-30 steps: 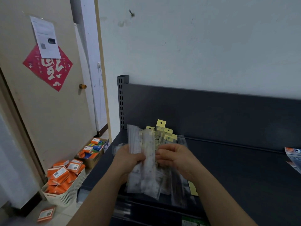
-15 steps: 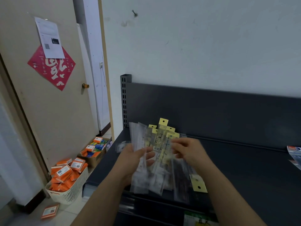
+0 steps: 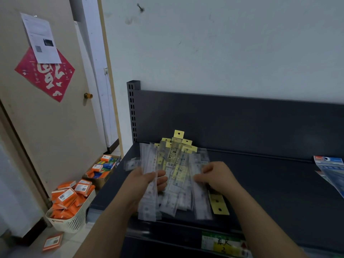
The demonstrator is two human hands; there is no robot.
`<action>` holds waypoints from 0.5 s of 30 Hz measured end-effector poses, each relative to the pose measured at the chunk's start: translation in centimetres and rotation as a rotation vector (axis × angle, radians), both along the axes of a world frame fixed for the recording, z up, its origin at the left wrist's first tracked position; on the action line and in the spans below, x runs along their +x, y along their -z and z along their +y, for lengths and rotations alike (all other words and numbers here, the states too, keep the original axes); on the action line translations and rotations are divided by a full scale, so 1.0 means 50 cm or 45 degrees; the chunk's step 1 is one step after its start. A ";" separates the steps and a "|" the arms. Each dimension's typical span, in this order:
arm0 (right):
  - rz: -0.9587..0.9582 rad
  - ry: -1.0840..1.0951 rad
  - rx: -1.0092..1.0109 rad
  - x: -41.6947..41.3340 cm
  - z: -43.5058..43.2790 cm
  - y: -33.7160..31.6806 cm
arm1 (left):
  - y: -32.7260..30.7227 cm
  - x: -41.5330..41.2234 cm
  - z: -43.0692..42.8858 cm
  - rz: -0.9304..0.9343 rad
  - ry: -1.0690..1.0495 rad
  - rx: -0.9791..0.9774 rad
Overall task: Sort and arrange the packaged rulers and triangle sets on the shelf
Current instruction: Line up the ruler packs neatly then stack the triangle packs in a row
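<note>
A fanned pile of clear packaged rulers (image 3: 176, 175) with yellow hang tabs lies at the left end of the dark shelf (image 3: 270, 192). My left hand (image 3: 147, 180) grips a bunch of clear ruler packs (image 3: 149, 164), thumb on top. My right hand (image 3: 217, 175) has its fingers curled round a long clear ruler pack (image 3: 200, 202) at the pile's right side. A yellow-tabbed pack (image 3: 218, 205) pokes out beneath my right wrist.
Blue packaged sets (image 3: 331, 170) lie at the shelf's right edge. A white basket (image 3: 72, 218) of orange boxes and a cardboard box (image 3: 101, 170) stand on the floor at left, beside a door (image 3: 46, 112). A price label (image 3: 223, 244) sits on the shelf's front rail.
My hands have drawn apart. The right hand has moved right and taken hold of a ruler pack at the pile's right side, while the left keeps its bunch.
</note>
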State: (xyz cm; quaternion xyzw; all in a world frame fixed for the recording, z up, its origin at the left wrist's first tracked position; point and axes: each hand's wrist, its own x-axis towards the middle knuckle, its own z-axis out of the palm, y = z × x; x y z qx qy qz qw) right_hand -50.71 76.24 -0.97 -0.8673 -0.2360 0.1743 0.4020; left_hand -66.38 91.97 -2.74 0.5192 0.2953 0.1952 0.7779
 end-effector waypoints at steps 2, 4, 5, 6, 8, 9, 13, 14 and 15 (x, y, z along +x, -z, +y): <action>0.071 0.071 0.113 0.008 -0.005 -0.002 | -0.007 -0.006 -0.001 0.013 0.017 0.013; 0.169 0.134 0.245 0.017 -0.012 -0.004 | -0.015 -0.008 -0.004 0.009 0.034 0.019; 0.212 0.141 0.286 0.021 -0.013 -0.005 | -0.018 -0.007 -0.005 0.000 0.042 0.017; 0.220 0.131 0.294 0.020 -0.012 -0.007 | -0.022 -0.005 -0.009 -0.002 0.049 0.014; 0.107 0.084 0.188 0.015 -0.008 -0.006 | -0.026 -0.001 -0.015 0.007 0.054 0.017; 0.032 0.043 0.084 0.009 -0.006 -0.006 | -0.027 0.003 -0.018 0.013 0.054 0.020; -0.149 -0.069 -0.212 -0.012 0.004 -0.006 | -0.021 0.006 -0.030 0.043 0.062 0.004; -0.119 -0.074 -0.197 -0.011 0.005 -0.008 | -0.021 0.006 -0.030 0.054 0.065 0.008; -0.070 -0.077 -0.175 -0.006 0.006 -0.007 | -0.020 0.007 -0.030 0.061 0.070 0.013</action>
